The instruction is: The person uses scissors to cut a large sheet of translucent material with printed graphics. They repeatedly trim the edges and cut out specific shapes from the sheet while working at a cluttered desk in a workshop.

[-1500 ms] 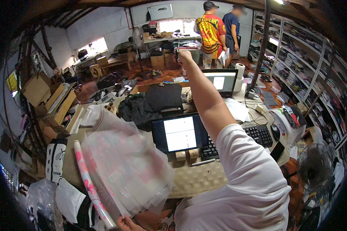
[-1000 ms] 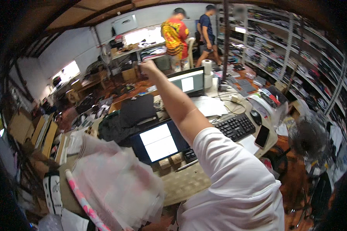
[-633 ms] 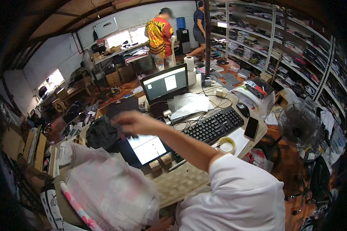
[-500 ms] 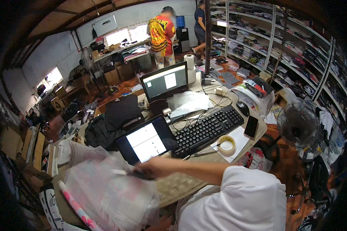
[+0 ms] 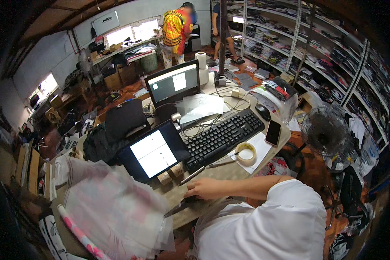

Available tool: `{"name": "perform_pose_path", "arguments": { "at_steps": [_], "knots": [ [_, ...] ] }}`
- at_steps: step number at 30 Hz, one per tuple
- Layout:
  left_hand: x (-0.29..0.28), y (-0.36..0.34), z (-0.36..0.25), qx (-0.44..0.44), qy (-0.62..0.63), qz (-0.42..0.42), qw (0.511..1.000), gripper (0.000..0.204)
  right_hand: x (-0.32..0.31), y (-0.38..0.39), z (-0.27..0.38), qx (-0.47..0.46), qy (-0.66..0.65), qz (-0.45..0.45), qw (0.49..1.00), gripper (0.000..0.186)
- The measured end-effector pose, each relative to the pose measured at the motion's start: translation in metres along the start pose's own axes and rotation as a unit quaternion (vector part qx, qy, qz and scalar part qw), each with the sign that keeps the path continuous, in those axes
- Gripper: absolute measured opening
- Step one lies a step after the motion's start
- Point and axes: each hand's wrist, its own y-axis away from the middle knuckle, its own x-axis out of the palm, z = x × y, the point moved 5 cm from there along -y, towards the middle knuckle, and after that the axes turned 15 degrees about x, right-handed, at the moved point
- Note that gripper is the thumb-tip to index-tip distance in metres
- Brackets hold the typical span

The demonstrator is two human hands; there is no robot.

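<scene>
My right hand (image 5: 198, 189) is at the near edge of the table, palm down. Its fingers curl round a dark-handled pair of scissors (image 5: 176, 209), partly hidden by the hand, whose narrow end points toward the plastic. Left of it, a blurred pile of clear plastic sheets or bags (image 5: 112, 208) with pink and white marks spreads over the table edge. A roll with a pink flower pattern (image 5: 76, 229) lies along its left side. Beyond the hand are a grey pen-like stick (image 5: 192, 175) and a tablet (image 5: 154, 151) propped on small brown blocks (image 5: 176, 170). My left hand is out of view.
A black keyboard (image 5: 223, 138), tape roll (image 5: 246, 154), phone (image 5: 273, 132), mouse (image 5: 263, 112) and monitor (image 5: 173, 84) crowd the table, with loose cables. A standing fan (image 5: 325, 131) is at the right. Two people (image 5: 174, 32) stand far back near loaded shelves (image 5: 271, 41).
My right hand, with the scissors, has moved from over the plastic pile rightward and down to the table edge. The view has shifted slightly. The person in dark clothes now stands with legs apart.
</scene>
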Motion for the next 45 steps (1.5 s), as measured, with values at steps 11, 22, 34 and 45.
{"name": "perform_pose_path", "arguments": {
  "at_steps": [11, 22, 34, 45],
  "knots": [
    [-0.016, 0.001, 0.038, 0.077, -0.007, 0.061, 0.995, 0.003, -0.017, -0.045, 0.115, -0.049, -0.114, 0.032, 0.992, 0.038],
    [-0.064, -0.018, -0.009, 0.161, -0.406, 0.038, 0.899, 0.037, 0.122, -0.155, 0.281, 0.015, -0.466, 0.318, 0.825, 0.028],
    [-0.136, -0.015, 0.110, -0.267, 0.383, -0.266, 0.843, 0.045, -0.066, -0.200, 0.178, 0.084, -0.613, 0.070, 0.782, 0.014],
    [-0.065, 0.045, 0.131, -0.310, 0.458, -0.246, 0.796, 0.044, -0.063, -0.077, 0.013, 0.163, -0.286, -0.127, 0.936, 0.020]
  ]
}}
